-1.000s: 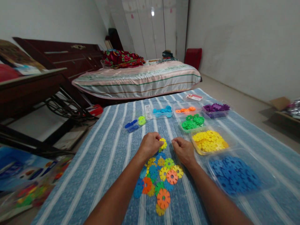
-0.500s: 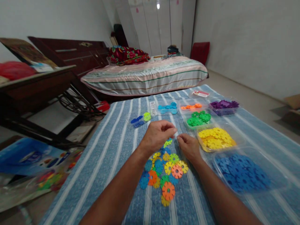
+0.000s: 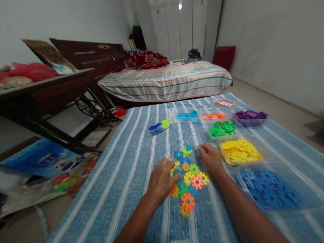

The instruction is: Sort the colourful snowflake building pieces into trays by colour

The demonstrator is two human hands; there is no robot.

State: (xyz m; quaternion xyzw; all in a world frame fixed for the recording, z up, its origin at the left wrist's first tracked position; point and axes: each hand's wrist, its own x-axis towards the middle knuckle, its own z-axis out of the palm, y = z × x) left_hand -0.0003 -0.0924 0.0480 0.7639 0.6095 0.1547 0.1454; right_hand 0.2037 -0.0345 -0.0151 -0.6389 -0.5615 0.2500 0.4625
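Note:
A loose pile of mixed flower-shaped plastic discs, among them an orange disc (image 3: 188, 202) and a lime disc (image 3: 194, 169), lies on the striped cloth (image 3: 136, 162). Over the pile's left side is my left hand (image 3: 162, 179), thumb and forefinger apart, its fingertips at some yellow and blue discs. It covers part of the heap. To the right of the pile my right hand (image 3: 210, 159) rests low with curled fingers; whatever they may hold is hidden. Beside that hand stand a tub of yellow discs (image 3: 241, 151) and a tub of green discs (image 3: 222, 129).
A large tub of blue discs (image 3: 270, 189) is at the right. Farther back are tubs of purple discs (image 3: 250, 115), orange discs (image 3: 214, 115) and light-blue discs (image 3: 187, 115). A small dark-blue disc tub (image 3: 155, 129) sits left. Beyond stands a bed (image 3: 164, 82).
My left hand has left my right hand and come down, toward me, onto the pile, its fingers spreading. My right hand stays beside the pile. The view has swung slightly left.

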